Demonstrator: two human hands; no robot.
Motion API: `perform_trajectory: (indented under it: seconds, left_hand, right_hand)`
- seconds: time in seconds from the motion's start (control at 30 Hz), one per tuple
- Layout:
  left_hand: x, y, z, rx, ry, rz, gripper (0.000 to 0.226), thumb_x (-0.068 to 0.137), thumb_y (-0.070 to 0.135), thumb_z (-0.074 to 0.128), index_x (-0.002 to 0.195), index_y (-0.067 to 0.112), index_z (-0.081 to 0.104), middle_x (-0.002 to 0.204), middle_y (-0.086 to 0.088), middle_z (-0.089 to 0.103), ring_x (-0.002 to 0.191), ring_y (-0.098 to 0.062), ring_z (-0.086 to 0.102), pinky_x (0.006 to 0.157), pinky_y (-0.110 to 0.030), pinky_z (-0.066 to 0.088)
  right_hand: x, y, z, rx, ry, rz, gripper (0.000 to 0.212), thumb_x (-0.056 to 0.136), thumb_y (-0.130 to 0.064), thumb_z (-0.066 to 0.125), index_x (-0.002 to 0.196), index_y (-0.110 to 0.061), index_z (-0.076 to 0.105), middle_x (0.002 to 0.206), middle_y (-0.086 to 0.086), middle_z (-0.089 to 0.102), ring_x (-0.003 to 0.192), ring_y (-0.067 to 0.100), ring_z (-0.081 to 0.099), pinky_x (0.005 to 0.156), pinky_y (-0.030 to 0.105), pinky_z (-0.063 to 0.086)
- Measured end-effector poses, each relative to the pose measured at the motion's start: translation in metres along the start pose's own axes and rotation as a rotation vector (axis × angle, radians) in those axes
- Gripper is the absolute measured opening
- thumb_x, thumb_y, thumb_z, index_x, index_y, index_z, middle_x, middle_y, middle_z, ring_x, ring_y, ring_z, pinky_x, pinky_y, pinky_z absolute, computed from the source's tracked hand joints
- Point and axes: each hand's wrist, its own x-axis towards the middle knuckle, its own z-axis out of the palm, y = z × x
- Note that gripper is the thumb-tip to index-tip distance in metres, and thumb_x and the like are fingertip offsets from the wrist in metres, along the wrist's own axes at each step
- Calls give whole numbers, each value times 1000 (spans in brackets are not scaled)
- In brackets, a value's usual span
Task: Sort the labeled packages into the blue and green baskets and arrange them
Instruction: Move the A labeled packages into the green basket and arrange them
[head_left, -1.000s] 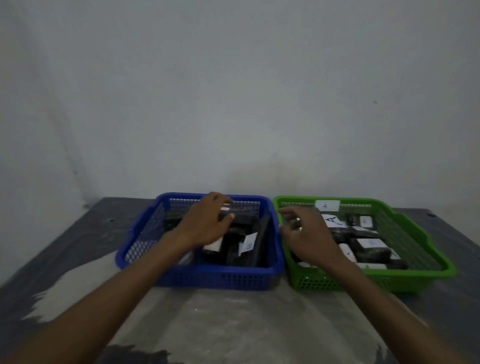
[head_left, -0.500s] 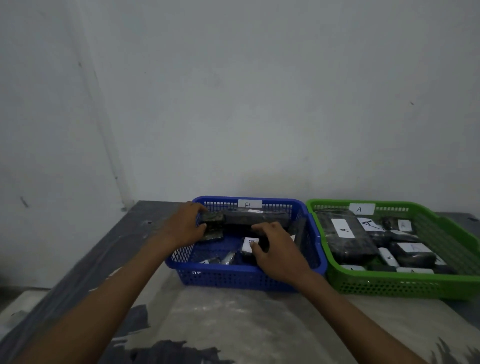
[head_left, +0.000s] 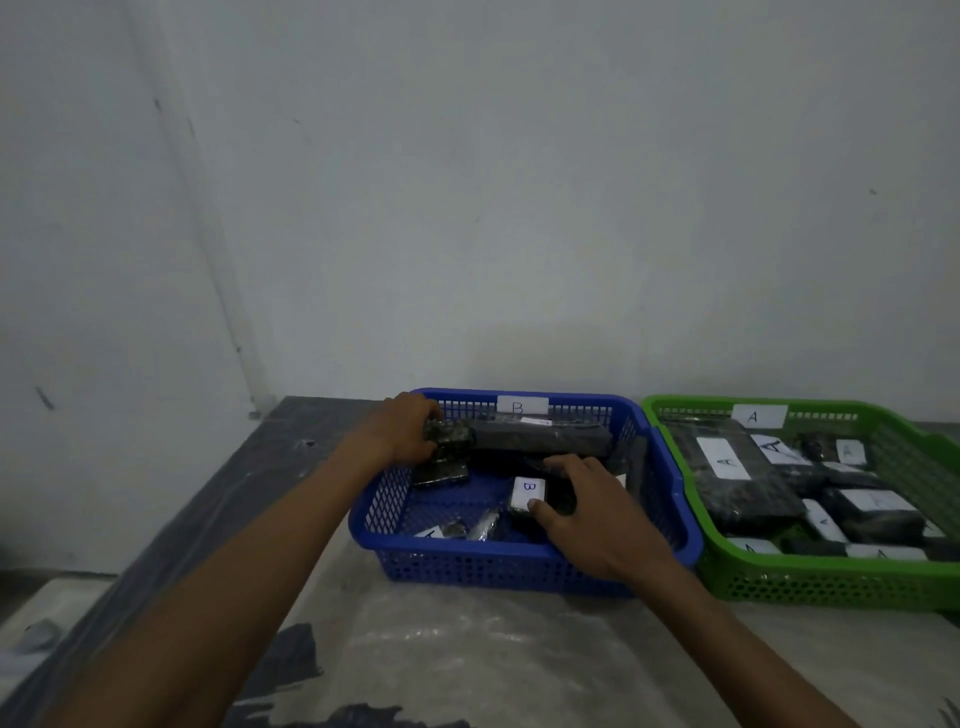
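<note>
The blue basket (head_left: 519, 566), tagged B on its far wall, holds several dark wrapped packages. My left hand (head_left: 402, 434) grips the left end of a long dark package (head_left: 545, 439) lying across the basket's back. My right hand (head_left: 592, 506) rests inside the basket, its thumb and fingers closed on a small dark package with a white B label (head_left: 527, 493). To the right, the green basket (head_left: 831, 577), tagged A, is filled with dark packages bearing white A labels.
Both baskets stand side by side at the back of a grey, worn table (head_left: 467, 654), close to a pale wall (head_left: 519, 208). The table's left edge drops off diagonally at the left.
My right hand moved from over the green basket into the blue basket onto the B-labeled package. My left hand shifted to the long package's left end. The view swung left.
</note>
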Motion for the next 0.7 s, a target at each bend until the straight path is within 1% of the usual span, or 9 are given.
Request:
perform_trajectory:
  seconds: [0.07, 0.17, 0.23, 0.33, 0.47, 0.6, 0.7]
  left_hand:
    - [8, -3, 0, 85, -8, 14, 54, 81, 27, 71, 131, 19, 55, 126, -9, 59, 110, -25, 58, 92, -37, 48]
    - [17, -2, 3, 261, -42, 44, 49, 79, 35, 70, 125, 23, 57, 122, -5, 61, 115, -24, 51, 99, -37, 36]
    - [21, 1, 6, 329, -58, 39, 49, 79, 40, 70, 123, 24, 57, 122, -4, 60, 119, -23, 47, 102, -39, 30]
    - [26, 6, 8, 382, -62, 19, 54, 78, 46, 69, 125, 23, 55, 123, -4, 59, 121, -24, 45, 102, -40, 29]
    - [28, 9, 8, 439, -65, 7, 57, 76, 52, 69, 123, 23, 56, 120, -4, 58, 118, -24, 45, 100, -39, 31]
    - [27, 7, 6, 427, 6, 18, 55, 72, 52, 70, 117, 24, 58, 116, -3, 59, 114, -23, 47, 97, -37, 33]
    - [19, 1, -1, 369, 141, 27, 55, 72, 46, 70, 120, 23, 54, 117, -1, 58, 114, -22, 48, 94, -35, 33]
  right_hand:
    - [1, 1, 1, -2, 0, -6, 58, 86, -55, 55, 137, -33, 36, 134, -6, 44, 119, 17, 49, 99, 36, 45]
    - [3, 3, 1, 12, 6, -15, 56, 85, -54, 57, 134, -35, 39, 132, -6, 46, 117, 15, 50, 97, 33, 45]
    - [4, 3, 2, 26, 15, -18, 54, 85, -53, 58, 132, -35, 40, 128, -6, 49, 113, 13, 52, 94, 30, 45]
    - [4, 3, 2, 42, 37, -13, 53, 83, -52, 60, 130, -35, 43, 124, -7, 51, 107, 11, 53, 90, 27, 46]
    - [3, 2, 1, 49, 45, -8, 54, 83, -51, 61, 131, -33, 43, 124, -6, 51, 108, 13, 54, 91, 31, 48]
    - [2, 4, 1, 69, 59, -6, 54, 83, -50, 62, 130, -33, 43, 122, -8, 51, 105, 11, 53, 88, 29, 47]
    - [2, 3, 1, 80, 58, -2, 54, 82, -50, 62, 130, -34, 43, 120, -10, 50, 102, 9, 52, 85, 26, 46]
